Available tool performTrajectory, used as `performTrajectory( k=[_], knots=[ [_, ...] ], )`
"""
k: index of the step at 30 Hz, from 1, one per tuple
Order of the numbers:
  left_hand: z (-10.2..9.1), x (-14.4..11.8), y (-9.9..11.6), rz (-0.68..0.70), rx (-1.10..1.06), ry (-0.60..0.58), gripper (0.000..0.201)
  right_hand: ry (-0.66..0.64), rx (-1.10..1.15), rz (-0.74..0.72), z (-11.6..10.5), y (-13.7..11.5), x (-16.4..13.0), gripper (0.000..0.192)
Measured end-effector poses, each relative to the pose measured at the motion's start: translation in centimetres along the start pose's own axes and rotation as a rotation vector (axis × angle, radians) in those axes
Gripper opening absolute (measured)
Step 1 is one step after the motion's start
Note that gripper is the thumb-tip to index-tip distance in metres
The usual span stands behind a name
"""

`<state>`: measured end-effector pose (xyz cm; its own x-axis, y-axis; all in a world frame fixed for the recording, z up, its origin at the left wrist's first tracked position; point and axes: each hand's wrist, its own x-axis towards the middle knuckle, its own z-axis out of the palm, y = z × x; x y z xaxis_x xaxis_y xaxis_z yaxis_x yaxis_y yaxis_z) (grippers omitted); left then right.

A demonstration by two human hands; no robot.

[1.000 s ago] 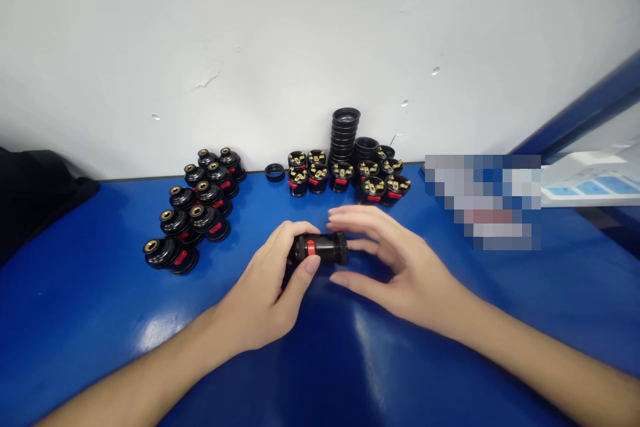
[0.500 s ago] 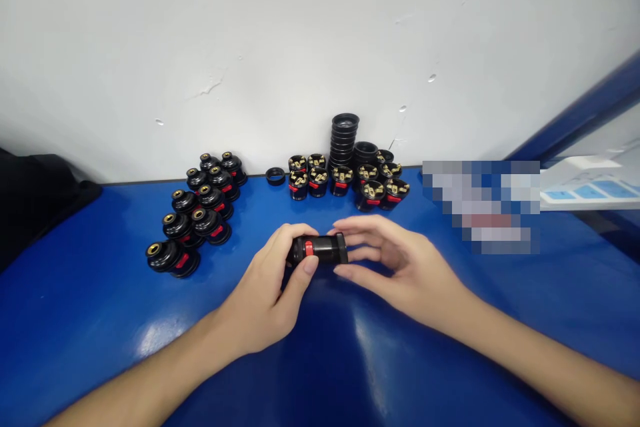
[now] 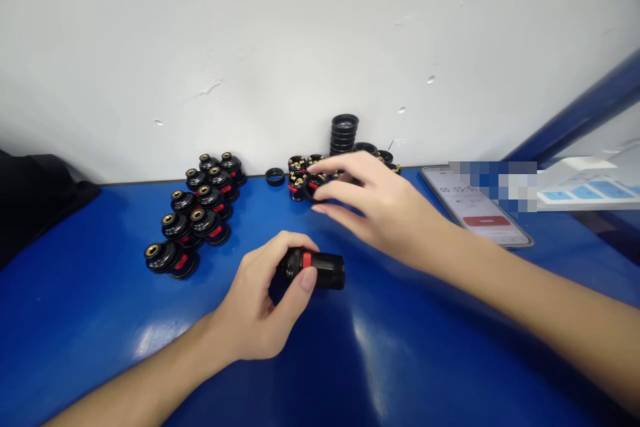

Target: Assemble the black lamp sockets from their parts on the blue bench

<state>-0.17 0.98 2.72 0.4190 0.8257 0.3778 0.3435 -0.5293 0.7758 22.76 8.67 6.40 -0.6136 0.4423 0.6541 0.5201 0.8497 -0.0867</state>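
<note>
In my left hand [image 3: 265, 293] is a black cylindrical connector [image 3: 327, 271] with a red tab, lying sideways between thumb and fingers, its straight end pointing right. My right hand [image 3: 370, 200] is raised above and to the right of it, fingers curled around a black ring [image 3: 310, 191] that is partly hidden by the fingertips. Just behind that hand stand short black connector bodies [image 3: 297, 185] with gold contacts on top and red tabs. Some of them are covered by the hand.
Several black connectors with domed tops [image 3: 213, 227] stand in rows on the left of the blue table [image 3: 100, 320]. Near the wall are a single black ring [image 3: 275, 177] and a stack of rings [image 3: 345, 133]. At right lies a phone [image 3: 480, 213] showing a timer.
The ring at the connector's right end has come off and moved away with my right hand, up and to the left. My left hand has lowered slightly with the connector.
</note>
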Motion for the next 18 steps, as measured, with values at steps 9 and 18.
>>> performTrajectory(
  k=[9, 18],
  knots=[
    [-0.2, -0.1, 0.0, 0.023, -0.029, -0.023, 0.013, -0.322, -0.286, 0.088, 5.8, 0.2, 8.4, 0.022],
    [-0.2, 0.1, 0.1, 0.045, -0.027, -0.021, 0.013, -0.348, -0.44, 0.088, 9.1, -0.4, 9.4, 0.035]
  ],
)
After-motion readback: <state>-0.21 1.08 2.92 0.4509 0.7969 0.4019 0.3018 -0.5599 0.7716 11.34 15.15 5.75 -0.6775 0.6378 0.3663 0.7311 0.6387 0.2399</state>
